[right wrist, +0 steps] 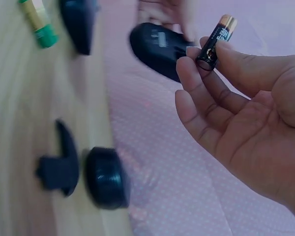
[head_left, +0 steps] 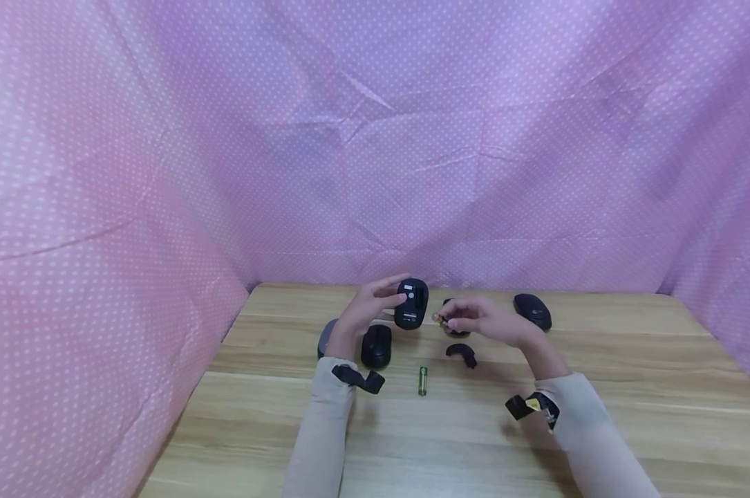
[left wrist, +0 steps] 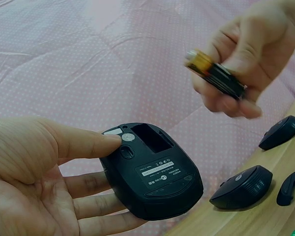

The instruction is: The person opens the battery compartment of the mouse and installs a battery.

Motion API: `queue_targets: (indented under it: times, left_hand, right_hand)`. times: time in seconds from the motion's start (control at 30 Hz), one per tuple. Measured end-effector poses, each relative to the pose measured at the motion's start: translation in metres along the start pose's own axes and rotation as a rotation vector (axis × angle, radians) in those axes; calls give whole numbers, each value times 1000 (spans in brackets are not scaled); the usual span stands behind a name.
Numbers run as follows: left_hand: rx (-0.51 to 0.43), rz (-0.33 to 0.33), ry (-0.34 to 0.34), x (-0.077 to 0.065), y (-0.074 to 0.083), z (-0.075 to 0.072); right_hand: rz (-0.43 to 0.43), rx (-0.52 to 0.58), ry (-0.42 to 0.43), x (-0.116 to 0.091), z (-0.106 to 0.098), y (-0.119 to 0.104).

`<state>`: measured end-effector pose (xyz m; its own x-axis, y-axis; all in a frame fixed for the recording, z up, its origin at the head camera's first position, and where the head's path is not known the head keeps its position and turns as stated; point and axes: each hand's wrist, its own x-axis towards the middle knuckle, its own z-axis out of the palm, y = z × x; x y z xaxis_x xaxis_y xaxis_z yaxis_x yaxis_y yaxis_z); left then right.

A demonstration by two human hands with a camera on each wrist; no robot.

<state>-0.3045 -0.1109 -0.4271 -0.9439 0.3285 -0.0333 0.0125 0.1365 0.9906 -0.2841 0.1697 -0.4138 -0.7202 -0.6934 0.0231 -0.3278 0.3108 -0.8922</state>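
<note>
My left hand (head_left: 363, 306) holds a black computer mouse (left wrist: 137, 196) with its underside turned up, the thumb on the base and fingers beneath. In the left wrist view an uncovered battery slot (left wrist: 153, 139) shows in that underside, with no battery visible inside. Just to the right, my right hand (head_left: 491, 321) pinches a black and copper-coloured battery (right wrist: 217, 43) between thumb and fingertips, apart from the mouse. Below the hands, on the table, lie a curved black cover piece (head_left: 463, 353) and a green battery (head_left: 422, 382).
Another black mouse (head_left: 377, 347) and a greyish one (head_left: 326, 337), partly hidden by my left arm, sit on the wooden table (head_left: 449, 443). One more mouse (left wrist: 242, 188) stands behind my right hand, and another (head_left: 533, 311) farther right. A pink dotted curtain (head_left: 412, 173) encloses the table's back and sides.
</note>
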Motion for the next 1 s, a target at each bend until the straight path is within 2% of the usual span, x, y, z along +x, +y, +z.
queue_targets:
  times: [0.37,0.67,1.0]
  left_hand:
    - [8,-5,-9,-2,2,5]
    - [6,-6,5,-2,0,7]
    - [-7,-12,13,-2,4,12]
  right_hand:
    - [33,120,253,-3,-8,-3]
    - [62,216,328,4,-2,-1]
    - [28,250,390,15,10,2]
